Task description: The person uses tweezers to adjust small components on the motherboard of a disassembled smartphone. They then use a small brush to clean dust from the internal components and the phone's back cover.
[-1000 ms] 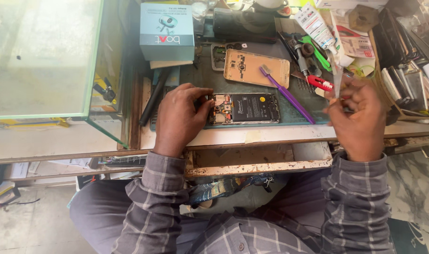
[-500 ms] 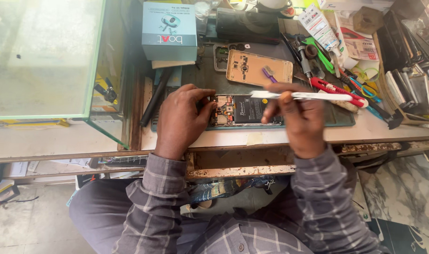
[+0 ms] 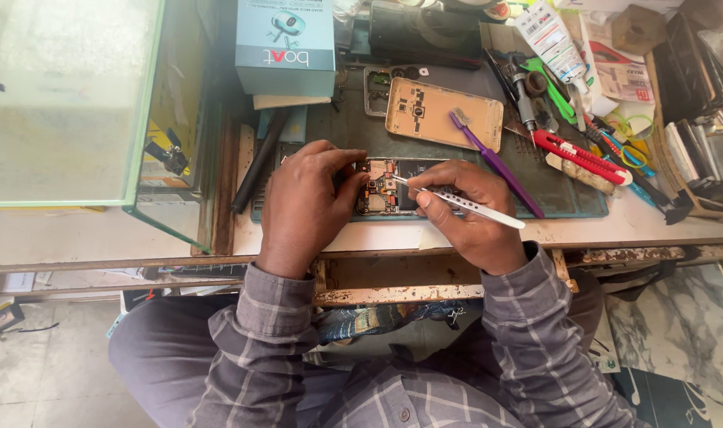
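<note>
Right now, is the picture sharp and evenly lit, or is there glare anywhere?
Head view: daylight whitens the glass case top at left; the opened phone, tweezers and both hands, left hand and right hand, look sharp; bench edges bow slightly near the frame's sides.

Shiny metal tweezers, a matt gold metal back cover, a purple plastic brush, a worn, chipped wooden bench edge.

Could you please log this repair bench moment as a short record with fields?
left hand: left hand steadies the opened phone on the green mat
right hand: right hand holds metal tweezers, tips at the phone's circuit board
behind phone: gold back cover with purple brush lying across it
right side: red utility knife
far left: blue box
</note>
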